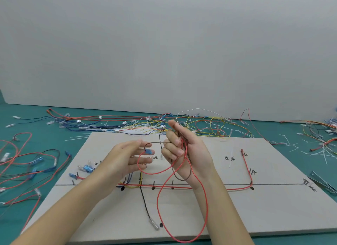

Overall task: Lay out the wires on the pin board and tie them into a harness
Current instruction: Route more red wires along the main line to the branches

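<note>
Above the pin board [228, 208], red wire [205, 199] within curled right fingers [171, 151]; left fingers [144, 149] straight.

I'm looking at an assembly workshop bench: a green mat [54, 171] strewn with loose wires [200, 124] and cable ties [291, 144], a hand-marked board [255, 208] near me, a plain wall [164, 43] behind.

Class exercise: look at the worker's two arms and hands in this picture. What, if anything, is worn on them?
Nothing is worn. The left hand and right hand are bare: no gloves, rings, watch or wristbands. Both forearms are uncovered to the bottom edge of the picture, with no sleeve in view.
</note>
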The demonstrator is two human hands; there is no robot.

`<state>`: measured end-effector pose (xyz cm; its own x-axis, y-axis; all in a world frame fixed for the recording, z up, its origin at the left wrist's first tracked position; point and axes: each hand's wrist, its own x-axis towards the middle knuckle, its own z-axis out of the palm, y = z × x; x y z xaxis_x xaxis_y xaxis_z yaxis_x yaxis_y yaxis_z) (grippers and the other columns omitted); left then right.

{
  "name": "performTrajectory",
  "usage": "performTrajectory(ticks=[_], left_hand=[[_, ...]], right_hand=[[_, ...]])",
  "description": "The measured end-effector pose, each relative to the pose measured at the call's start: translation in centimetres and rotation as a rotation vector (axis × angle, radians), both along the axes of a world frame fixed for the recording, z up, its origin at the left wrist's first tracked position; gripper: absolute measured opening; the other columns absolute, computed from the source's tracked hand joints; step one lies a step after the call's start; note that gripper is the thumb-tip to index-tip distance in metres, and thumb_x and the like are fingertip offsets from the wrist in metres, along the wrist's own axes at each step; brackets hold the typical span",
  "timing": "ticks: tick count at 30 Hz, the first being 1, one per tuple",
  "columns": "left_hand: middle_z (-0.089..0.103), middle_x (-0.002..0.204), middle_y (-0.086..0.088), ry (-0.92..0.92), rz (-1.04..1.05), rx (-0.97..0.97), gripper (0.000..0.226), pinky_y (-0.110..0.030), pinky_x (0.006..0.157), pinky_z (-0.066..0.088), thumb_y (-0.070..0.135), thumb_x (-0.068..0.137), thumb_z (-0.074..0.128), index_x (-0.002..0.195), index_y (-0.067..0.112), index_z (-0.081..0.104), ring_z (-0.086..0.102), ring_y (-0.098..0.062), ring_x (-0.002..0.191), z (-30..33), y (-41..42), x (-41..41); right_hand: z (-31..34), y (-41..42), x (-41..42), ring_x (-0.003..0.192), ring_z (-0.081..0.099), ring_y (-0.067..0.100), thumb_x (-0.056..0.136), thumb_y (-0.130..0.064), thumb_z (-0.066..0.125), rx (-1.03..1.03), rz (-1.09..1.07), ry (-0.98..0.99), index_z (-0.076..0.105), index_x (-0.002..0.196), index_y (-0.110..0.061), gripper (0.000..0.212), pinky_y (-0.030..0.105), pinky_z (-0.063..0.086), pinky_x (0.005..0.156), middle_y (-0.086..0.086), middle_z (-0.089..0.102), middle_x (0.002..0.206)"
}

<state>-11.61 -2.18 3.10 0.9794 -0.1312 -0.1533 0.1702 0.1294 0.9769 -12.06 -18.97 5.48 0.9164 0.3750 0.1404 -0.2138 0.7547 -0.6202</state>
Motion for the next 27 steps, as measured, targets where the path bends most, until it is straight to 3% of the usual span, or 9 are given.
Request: performTrajectory(ticks=[3,7,11,17,21,23,27], left_hand=[[0.075,0.089,-0.009,0.093,-0.081,-0.105,0.032,-0.022,0.053,0.055,0.027,0.097,0.050,0.095,0.009,0.077,0.068,-0.015,0.063,0.0,0.2,0.1],[0.056,0.065,-0.002,0.132,-0.118,-0.182,0.028,-0.022,0.045,0.046,0.029,0.075,0.060,0.079,0.009,0.080,0.050,-0.011,0.051,0.2,0.5,0.1],[0.048,0.060,0.002,0.123,-0.144,-0.098,0.028,-0.020,0.045,0.041,0.035,0.071,0.062,0.075,0.012,0.077,0.041,-0.010,0.050,0.6,0.8,0.2],[0.029,0.048,0.010,0.150,-0.132,-0.021,0.030,-0.017,0.034,0.019,0.036,0.077,0.067,0.055,0.021,0.053,0.018,-0.007,0.040,0.5,1.0,-0.1],[0.016,0.056,0.007,0.100,-0.094,0.004,0.030,-0.015,0.033,0.016,0.041,0.069,0.073,0.057,0.022,0.052,0.016,-0.008,0.038,0.5,1.4,-0.1],[0.017,0.059,0.005,0.046,-0.051,-0.005,0.030,-0.014,0.033,0.019,0.039,0.066,0.075,0.058,0.021,0.052,0.020,-0.007,0.038,0.7,1.7,0.2],[0.045,0.052,0.004,-0.005,-0.025,-0.015,0.026,-0.012,0.032,0.030,0.038,0.061,0.078,0.061,0.020,0.059,0.037,-0.003,0.038,0.9,2.2,0.6]], right_hand=[[0.0,0.0,-0.1,0.036,0.034,0.008,0.091,-0.020,0.049,-0.026,0.008,-0.044,0.060,0.100,-0.012,0.016,0.021,0.033,0.040,-0.001,0.040,0.053],[0.0,-0.4,0.0,0.036,0.034,0.008,0.092,-0.020,0.049,-0.040,-0.006,-0.101,0.067,0.098,-0.014,0.020,0.021,0.032,0.040,-0.001,0.039,0.053],[0.0,-0.7,0.0,0.036,0.035,0.008,0.090,-0.019,0.050,-0.037,-0.007,-0.115,0.070,0.096,-0.015,0.021,0.022,0.031,0.041,-0.002,0.040,0.053],[0.0,-0.9,0.0,0.036,0.033,0.009,0.082,-0.008,0.050,-0.038,-0.054,-0.108,0.071,0.088,-0.014,0.023,0.021,0.032,0.040,-0.002,0.040,0.052],[0.1,-0.9,-0.2,0.036,0.033,0.009,0.079,-0.006,0.048,-0.055,-0.050,-0.111,0.072,0.083,-0.013,0.026,0.021,0.032,0.040,-0.002,0.040,0.050],[0.2,-1.0,-0.4,0.037,0.034,0.009,0.080,-0.006,0.046,-0.055,-0.013,-0.124,0.073,0.081,-0.013,0.028,0.021,0.032,0.041,-0.002,0.041,0.050],[0.1,-0.9,-0.4,0.038,0.035,0.009,0.079,-0.007,0.046,-0.067,0.034,-0.152,0.074,0.082,-0.012,0.029,0.022,0.033,0.043,-0.001,0.045,0.052]])
